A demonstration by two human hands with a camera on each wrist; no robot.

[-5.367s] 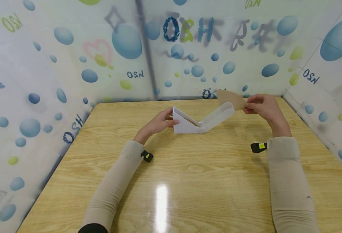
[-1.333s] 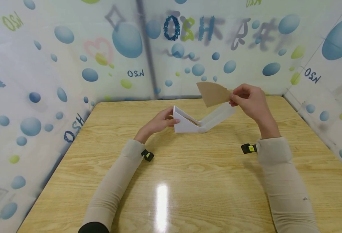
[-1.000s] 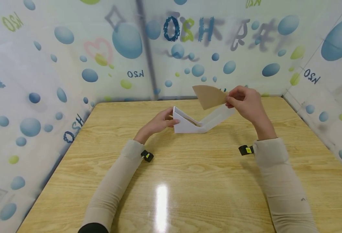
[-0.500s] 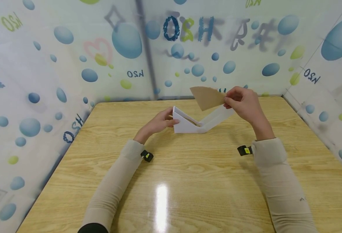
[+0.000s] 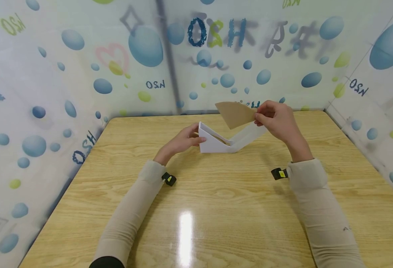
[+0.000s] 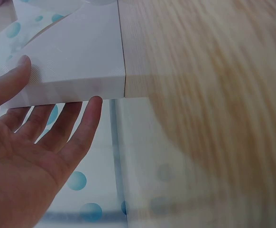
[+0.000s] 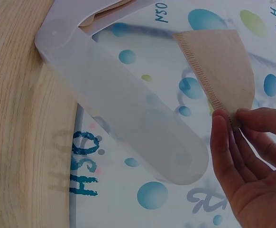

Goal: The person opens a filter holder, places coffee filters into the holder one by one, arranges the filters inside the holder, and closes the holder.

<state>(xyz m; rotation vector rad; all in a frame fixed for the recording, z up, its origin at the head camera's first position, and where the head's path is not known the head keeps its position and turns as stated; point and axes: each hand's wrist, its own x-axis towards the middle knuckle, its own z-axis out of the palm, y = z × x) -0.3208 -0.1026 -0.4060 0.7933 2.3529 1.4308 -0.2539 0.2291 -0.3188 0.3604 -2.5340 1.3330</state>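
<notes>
A brown cone coffee filter (image 5: 235,114) with a crimped edge is pinched by one corner between the thumb and fingers of my right hand (image 5: 280,121). It hangs in the air over the opened coffee filter holder (image 5: 213,144), a white box standing on the table. The holder's translucent lid (image 7: 142,118) is swung out to the right, below the filter. More brown filters (image 7: 105,16) show inside the box. My left hand (image 5: 182,139) grips the box at its left end, the thumb (image 6: 19,76) on its near face and the fingers behind it.
The wooden table (image 5: 229,208) runs back to a wall (image 5: 142,100) printed with blue and green dots and letters. A black wrist camera (image 5: 169,179) sits at the left cuff, another black camera (image 5: 279,174) at the right cuff.
My right hand has brought the coffee filter leftward from beyond the lid's tip to above the box, rising and then sinking slightly. The left hand and the holder have stayed in place.
</notes>
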